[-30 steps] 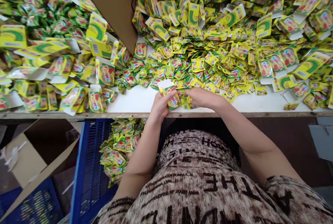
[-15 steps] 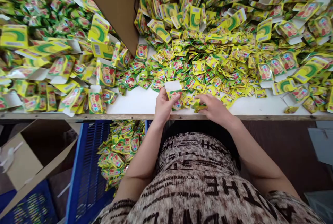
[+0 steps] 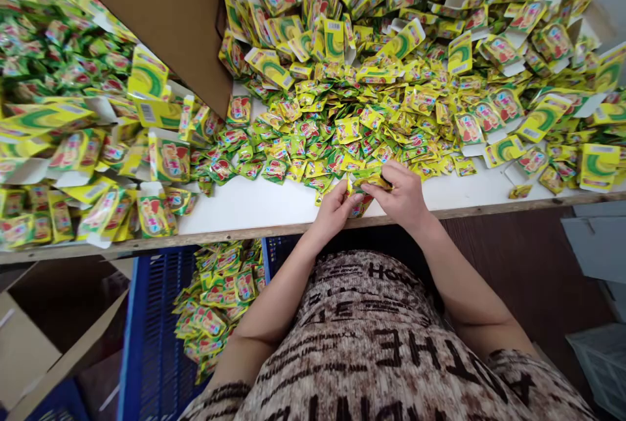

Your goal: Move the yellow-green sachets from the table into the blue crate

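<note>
My right grip (image 3: pixel 403 197) has closed in on the carton (image 3: pixel 360 206), pinching yellow packets (image 3: pixel 372 177) at its top. My left grip (image 3: pixel 336 211) clasps that carton over the table (image 3: pixel 254 203)'s near edge; those packets look not yet inside, and a loose heap (image 3: pixel 352 131) remains beyond.

Lower-left carton (image 3: pixel 29 346) partly out of frame

On the shirt (image 3: pixel 337 336), "THE" and "HOW" can be read in dark capitals; barcodes (image 3: pixel 334 26) are printed on yellow boxes (image 3: pixel 334 46) (the lettering there, and on the packets (image 3: pixel 347 130), is too blurred).
</note>
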The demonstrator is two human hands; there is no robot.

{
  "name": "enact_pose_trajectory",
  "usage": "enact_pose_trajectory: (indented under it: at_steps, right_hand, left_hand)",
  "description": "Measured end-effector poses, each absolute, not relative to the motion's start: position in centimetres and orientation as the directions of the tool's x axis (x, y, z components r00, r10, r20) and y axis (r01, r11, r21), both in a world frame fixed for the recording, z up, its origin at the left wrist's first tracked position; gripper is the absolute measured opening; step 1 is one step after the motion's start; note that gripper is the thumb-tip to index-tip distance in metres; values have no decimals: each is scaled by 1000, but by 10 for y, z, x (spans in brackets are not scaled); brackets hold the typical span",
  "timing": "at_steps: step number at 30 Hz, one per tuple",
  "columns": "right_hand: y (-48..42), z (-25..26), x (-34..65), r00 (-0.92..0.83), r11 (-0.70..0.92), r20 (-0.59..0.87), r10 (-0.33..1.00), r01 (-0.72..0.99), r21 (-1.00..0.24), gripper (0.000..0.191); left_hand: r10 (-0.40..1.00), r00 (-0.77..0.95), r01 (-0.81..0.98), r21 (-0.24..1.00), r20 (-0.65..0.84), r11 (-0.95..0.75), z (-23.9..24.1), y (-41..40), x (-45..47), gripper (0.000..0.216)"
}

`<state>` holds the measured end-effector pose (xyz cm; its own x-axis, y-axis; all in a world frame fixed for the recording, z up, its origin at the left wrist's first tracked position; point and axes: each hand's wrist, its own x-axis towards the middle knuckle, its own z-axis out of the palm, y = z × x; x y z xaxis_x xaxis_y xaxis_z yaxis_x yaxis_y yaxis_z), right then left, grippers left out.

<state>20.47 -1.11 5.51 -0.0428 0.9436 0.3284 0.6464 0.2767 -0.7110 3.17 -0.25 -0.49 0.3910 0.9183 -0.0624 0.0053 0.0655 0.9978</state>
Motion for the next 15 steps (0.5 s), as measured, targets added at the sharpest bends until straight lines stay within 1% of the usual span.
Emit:
enact_pose_trajectory:
  at_steps: [1, 3, 5, 7, 8, 10, 12, 13, 15]
  right_hand:
    - [-10, 60, 206, -85, 270, 290, 953, 671, -690, 34]
    - [-9, 69, 204, -151, 253, 210, 966, 711, -656, 25]
    - [-7, 77, 201, -182, 233, 146, 972, 750, -619, 16]
    - [-6, 84, 197, -213, 223, 84, 974, 801, -556, 14]
    - [-5, 88, 197, -245, 232, 46, 969, 824, -516, 14]
    - [-5, 97, 200, -357, 301, -35, 933, 833, -464, 13]
    - [-5, 105, 205, -492, 394, -83, 867, 777, -490, 13]
    - [-5, 108, 209, -529, 417, -80, 845, 744, -522, 17]
    - [-4, 110, 214, -522, 410, -34, 852, 708, -575, 24]
  left_hand:
    - [921, 384, 9, 998, -58, 59, -4, -3, 32, 33]
    - [930, 364, 12, 999, -52, 51, -1, -5, 33, 33]
    - [936, 349, 13, 999, -52, 50, 0, -6, 33, 35]
    - [935, 352, 25, 999, -47, 40, 2, -7, 33, 35]
    - [931, 361, 28, 999, -41, 33, 2, -7, 33, 35]
    - [923, 384, 18, 999, -36, 31, 3, -8, 32, 34]
    - [916, 399, -31, 998, -40, 57, 3, -7, 31, 34]
    - [913, 406, -61, 995, -49, 80, 3, -7, 31, 34]
    - [901, 428, -107, 986, -71, 129, 3, -6, 30, 36]
